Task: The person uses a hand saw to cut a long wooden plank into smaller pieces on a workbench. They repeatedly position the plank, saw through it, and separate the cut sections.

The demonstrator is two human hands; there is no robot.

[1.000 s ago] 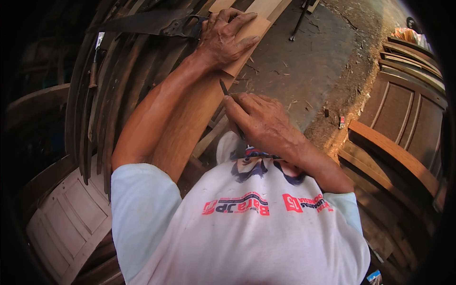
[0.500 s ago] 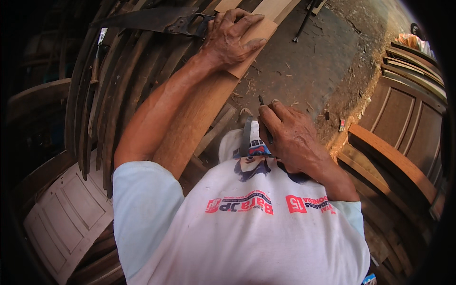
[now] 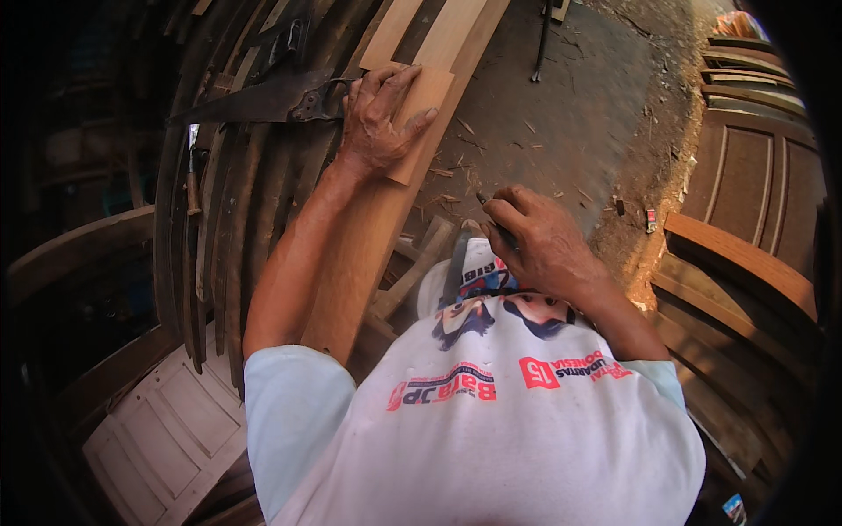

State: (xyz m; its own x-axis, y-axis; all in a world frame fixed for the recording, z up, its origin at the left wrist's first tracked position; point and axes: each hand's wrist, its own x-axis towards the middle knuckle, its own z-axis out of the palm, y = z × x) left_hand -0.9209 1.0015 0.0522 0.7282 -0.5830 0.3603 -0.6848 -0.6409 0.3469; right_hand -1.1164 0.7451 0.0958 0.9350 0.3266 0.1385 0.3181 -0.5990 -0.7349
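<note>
While the left hand lies flat with its fingers spread across a short pale wooden piece, it presses that piece down onto the long reddish plank beneath, apparently to keep it from sliding; the piece sits toward the far end of the plank, its right edge close to the plank's right edge. The plank itself slants from the person's chest up toward the top of the view, resting on a stack of dark curved wooden strips. A handsaw lies across those strips just left of the left hand, its handle nearly touching the thumb side, within easy reach.

The right hand is drawn back close to the chest, fingers pinched narrow around a thin dark stick, probably a pencil, though only its tip shows beyond the fingertips. How much of it runs through the palm is hidden.

A white shirt covers the near end of the plank, so its support there cannot be seen. Carved wooden door panels stand at the right edge, bent by the lens; the dirt ground between holds shavings. Dark corners on the left swallow whatever lies there.
</note>
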